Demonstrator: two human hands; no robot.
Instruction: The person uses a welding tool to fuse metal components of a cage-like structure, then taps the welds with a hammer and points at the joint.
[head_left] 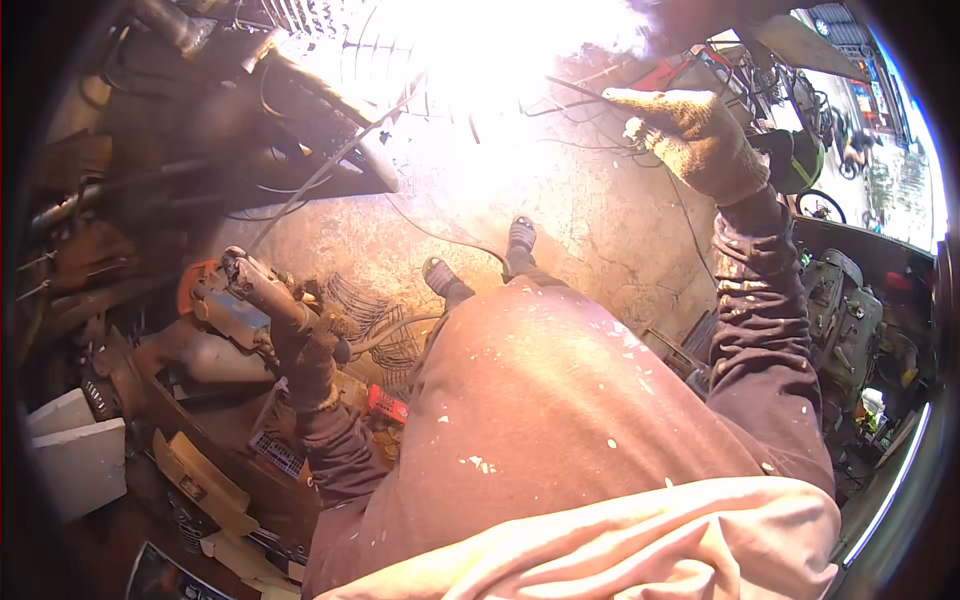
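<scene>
Obliquely leftward toward glare (510, 55), thin dark rod (575, 87) in closed right grip (698, 140), left grip (306, 347) unclear.

Gloved right hand (700, 140) grips what seems a thin rod (576, 88) near white glare (510, 55).

Right hand (690, 140) gloved, curled, forward, left hand (295, 325) lower

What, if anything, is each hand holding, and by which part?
Neither can be told: the tan-knit-gloved right hand is curled, concealing any hold, and shadow obscures the grip of the brown-gloved left hand.
</scene>
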